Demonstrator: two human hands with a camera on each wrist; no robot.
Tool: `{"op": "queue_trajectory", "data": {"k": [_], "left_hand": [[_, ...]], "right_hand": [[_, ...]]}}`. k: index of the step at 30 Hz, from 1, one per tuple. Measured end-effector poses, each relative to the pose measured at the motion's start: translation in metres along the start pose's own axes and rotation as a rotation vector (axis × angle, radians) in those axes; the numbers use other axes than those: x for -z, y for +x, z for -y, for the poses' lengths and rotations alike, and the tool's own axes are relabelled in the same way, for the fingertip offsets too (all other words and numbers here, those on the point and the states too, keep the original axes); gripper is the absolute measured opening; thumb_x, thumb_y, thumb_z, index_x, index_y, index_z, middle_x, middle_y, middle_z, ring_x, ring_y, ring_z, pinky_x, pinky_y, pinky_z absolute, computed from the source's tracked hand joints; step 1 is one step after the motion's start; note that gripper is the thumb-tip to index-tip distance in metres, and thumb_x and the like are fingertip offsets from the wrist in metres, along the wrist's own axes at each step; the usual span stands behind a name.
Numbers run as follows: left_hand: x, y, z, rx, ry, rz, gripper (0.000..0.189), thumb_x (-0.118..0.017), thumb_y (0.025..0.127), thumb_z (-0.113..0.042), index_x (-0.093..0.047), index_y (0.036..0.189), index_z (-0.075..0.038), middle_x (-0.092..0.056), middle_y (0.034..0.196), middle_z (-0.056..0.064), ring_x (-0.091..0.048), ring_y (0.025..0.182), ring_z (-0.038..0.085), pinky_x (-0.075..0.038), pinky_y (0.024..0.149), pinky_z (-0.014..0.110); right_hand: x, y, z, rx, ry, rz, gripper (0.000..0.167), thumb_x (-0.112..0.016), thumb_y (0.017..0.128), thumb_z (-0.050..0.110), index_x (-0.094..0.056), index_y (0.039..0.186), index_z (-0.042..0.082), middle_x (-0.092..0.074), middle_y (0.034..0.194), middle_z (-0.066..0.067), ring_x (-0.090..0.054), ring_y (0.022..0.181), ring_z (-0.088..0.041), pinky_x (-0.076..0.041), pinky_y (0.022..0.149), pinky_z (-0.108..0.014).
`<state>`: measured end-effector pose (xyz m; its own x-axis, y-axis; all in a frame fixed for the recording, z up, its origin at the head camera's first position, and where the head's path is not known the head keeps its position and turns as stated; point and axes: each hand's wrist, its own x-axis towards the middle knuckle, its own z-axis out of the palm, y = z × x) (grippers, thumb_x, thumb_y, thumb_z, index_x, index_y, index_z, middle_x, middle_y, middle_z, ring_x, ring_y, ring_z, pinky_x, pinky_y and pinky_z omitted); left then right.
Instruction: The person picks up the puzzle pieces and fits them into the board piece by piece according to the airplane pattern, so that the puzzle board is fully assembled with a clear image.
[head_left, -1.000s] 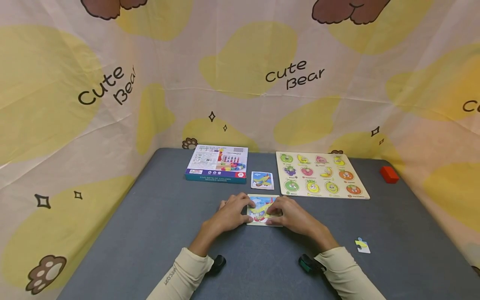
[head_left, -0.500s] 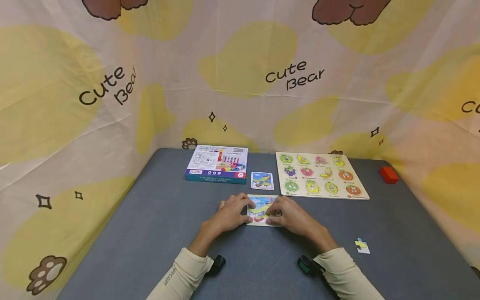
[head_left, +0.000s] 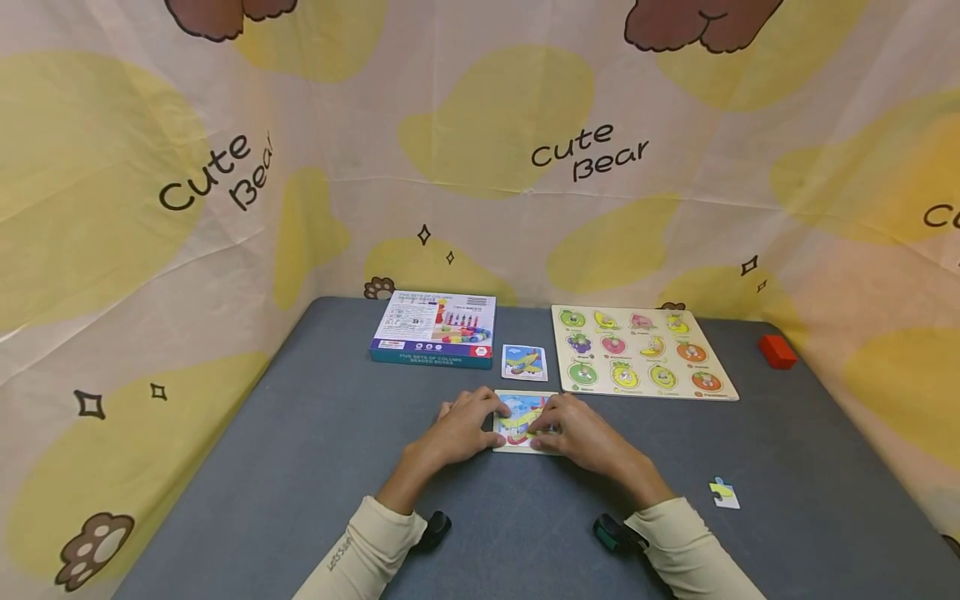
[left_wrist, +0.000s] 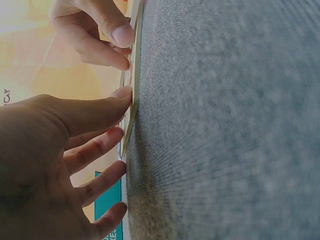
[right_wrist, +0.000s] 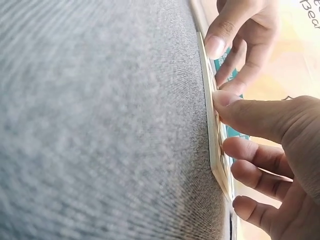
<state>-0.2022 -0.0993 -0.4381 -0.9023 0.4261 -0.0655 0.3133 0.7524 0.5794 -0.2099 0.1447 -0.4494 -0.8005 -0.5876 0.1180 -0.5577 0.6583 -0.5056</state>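
A small square jigsaw puzzle (head_left: 519, 407) with an airplane picture in a pale wooden frame lies on the table between both hands. My left hand (head_left: 467, 427) rests thumb and fingertips on its left side, the other fingers spread in the left wrist view. From the right, my right hand (head_left: 583, 429) presses its thumb and fingertips on the picture, covering the puzzle's right part. In the right wrist view, the right thumb (right_wrist: 227, 98) lies at the frame's near edge. A loose jigsaw piece (head_left: 724, 493), blue, yellow and white, lies off to the right.
Behind the puzzle lies a small airplane picture card (head_left: 524, 362). A boxed toy set (head_left: 435, 329) stands at the back left, a wooden fruit board (head_left: 645, 350) at the back right. Farther right sits a red block (head_left: 777, 352). Printed cloth walls border the grey table (head_left: 315, 467).
My right hand has shifted slightly left over the puzzle. The left hand, the puzzle and the loose piece stay where they were.
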Motion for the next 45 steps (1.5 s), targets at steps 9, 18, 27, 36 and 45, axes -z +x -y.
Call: {"op": "queue_trajectory", "data": {"k": [9,18,27,36,45], "left_hand": [[0.000,-0.001,-0.001,-0.010,0.003,-0.004,0.032,-0.078,0.098,-0.023,-0.073,0.129,-0.015,-0.060,0.135,0.006,-0.051,0.128,0.032,-0.033,0.106,0.065],[-0.002,0.000,-0.002,-0.104,0.024,0.010,0.028,-0.077,0.097,-0.013,-0.079,0.125,-0.020,-0.062,0.128,0.004,-0.051,0.121,0.027,-0.037,0.096,0.052],[-0.002,0.001,-0.005,-0.212,0.060,0.066,0.029,-0.070,0.101,-0.005,-0.082,0.122,-0.020,-0.065,0.123,0.001,-0.051,0.117,0.024,-0.036,0.092,0.046],[-0.003,0.000,-0.005,-0.210,0.043,0.064,0.028,-0.069,0.101,-0.005,-0.082,0.122,-0.018,-0.067,0.125,-0.001,-0.052,0.119,0.023,-0.036,0.094,0.047],[-0.004,0.000,-0.005,-0.201,0.033,0.058,0.028,-0.069,0.101,-0.005,-0.082,0.121,-0.019,-0.067,0.128,-0.001,-0.052,0.121,0.023,-0.036,0.095,0.048]], "right_hand": [[-0.001,-0.001,0.000,0.093,-0.033,0.022,0.023,-0.076,0.098,0.013,-0.084,0.118,0.023,-0.064,0.096,0.007,-0.052,0.089,-0.012,-0.043,0.080,-0.032],[-0.004,0.000,0.000,-0.019,-0.008,-0.009,0.020,-0.080,0.095,0.016,-0.081,0.115,0.014,-0.062,0.095,0.003,-0.052,0.089,-0.012,-0.044,0.079,-0.033],[-0.003,0.000,-0.001,0.005,-0.001,-0.043,0.019,-0.082,0.092,0.016,-0.081,0.111,0.014,-0.063,0.092,0.003,-0.056,0.088,-0.015,-0.045,0.079,-0.033],[0.002,-0.003,-0.005,-0.006,0.073,-0.004,0.023,-0.080,0.096,0.021,-0.079,0.117,0.012,-0.062,0.094,0.004,-0.056,0.087,-0.012,-0.046,0.077,-0.031],[0.019,-0.024,-0.012,-0.025,0.136,-0.021,0.029,-0.082,0.095,0.023,-0.077,0.120,0.010,-0.063,0.098,0.002,-0.058,0.089,-0.012,-0.050,0.079,-0.031]]}}
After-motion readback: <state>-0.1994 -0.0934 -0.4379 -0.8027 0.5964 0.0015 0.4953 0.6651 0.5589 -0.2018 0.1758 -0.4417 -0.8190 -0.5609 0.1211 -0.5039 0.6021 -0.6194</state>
